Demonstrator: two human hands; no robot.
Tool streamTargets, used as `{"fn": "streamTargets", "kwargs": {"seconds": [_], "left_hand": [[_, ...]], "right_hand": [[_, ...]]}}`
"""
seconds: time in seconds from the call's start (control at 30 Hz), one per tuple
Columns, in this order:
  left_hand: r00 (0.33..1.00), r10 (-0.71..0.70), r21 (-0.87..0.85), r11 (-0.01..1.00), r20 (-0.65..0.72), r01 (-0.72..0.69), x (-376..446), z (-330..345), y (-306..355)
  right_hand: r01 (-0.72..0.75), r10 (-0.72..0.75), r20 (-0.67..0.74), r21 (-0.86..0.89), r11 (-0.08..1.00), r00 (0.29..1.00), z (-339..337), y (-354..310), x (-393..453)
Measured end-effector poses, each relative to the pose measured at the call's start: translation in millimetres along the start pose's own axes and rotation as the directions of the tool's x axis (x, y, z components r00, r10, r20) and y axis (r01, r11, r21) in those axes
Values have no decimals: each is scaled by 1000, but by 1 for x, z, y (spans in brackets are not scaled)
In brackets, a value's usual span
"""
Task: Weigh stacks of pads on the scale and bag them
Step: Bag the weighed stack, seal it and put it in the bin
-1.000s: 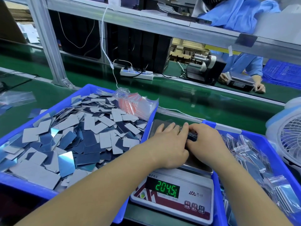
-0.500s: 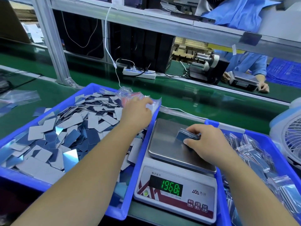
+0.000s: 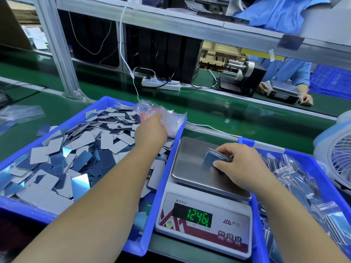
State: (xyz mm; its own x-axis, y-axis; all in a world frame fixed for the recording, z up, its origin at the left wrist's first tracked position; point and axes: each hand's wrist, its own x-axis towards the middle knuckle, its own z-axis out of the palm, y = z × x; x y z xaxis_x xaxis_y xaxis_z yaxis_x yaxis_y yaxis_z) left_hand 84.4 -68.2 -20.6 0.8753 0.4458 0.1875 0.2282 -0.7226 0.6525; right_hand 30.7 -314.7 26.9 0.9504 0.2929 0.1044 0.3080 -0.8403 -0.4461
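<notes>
Right hand: my right hand (image 3: 239, 166) grips the stack of pads (image 3: 218, 158), thumb along its near edge and fingers curled over the top.
Stack: tilted, its lower edge on the scale pan (image 3: 191, 164), toward the pan's right side.
Scale: the scale (image 3: 204, 221) stands on the bench (image 3: 209, 112) between two blue trays; its green display (image 3: 199, 218) reads 1246.
Left hand: my left hand (image 3: 151, 130) reaches across the left tray (image 3: 106, 103) to the bundle of clear bags (image 3: 171, 119) at that tray's far right corner. The fingertips touch the bags; whether they pinch one I cannot tell, as the back of the hand hides them.
Loose pads: the loose pads (image 3: 62, 158), grey, dark blue and mirror-like, lie heaped in the left tray.
Right tray: the right tray (image 3: 322, 168) holds filled bags (image 3: 296, 179), each clear with pads inside.
Fan: a white fan (image 3: 340, 158) stands just beside the right tray, at the frame's right edge.
Far side: a power strip (image 3: 161, 84) with plugged cables lies beyond the green belt; a person in a blue sleeve (image 3: 296, 73) has both hands at a second scale (image 3: 283, 92).
Frame: an aluminium post (image 3: 58, 50) rises left of the left tray.
</notes>
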Motion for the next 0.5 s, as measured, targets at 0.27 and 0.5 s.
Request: {"fn": "streamTargets", "kwargs": {"seconds": [0.27, 0.5], "left_hand": [[997, -37, 81, 996, 63, 32, 0, -20, 5], [992, 25, -276, 961, 123, 10, -13, -36, 21]], "right_hand": [[-4, 4, -27, 12, 1000, 1000, -1, -2, -1], [-7, 55, -88, 466, 885, 995, 2, 1, 0]]}}
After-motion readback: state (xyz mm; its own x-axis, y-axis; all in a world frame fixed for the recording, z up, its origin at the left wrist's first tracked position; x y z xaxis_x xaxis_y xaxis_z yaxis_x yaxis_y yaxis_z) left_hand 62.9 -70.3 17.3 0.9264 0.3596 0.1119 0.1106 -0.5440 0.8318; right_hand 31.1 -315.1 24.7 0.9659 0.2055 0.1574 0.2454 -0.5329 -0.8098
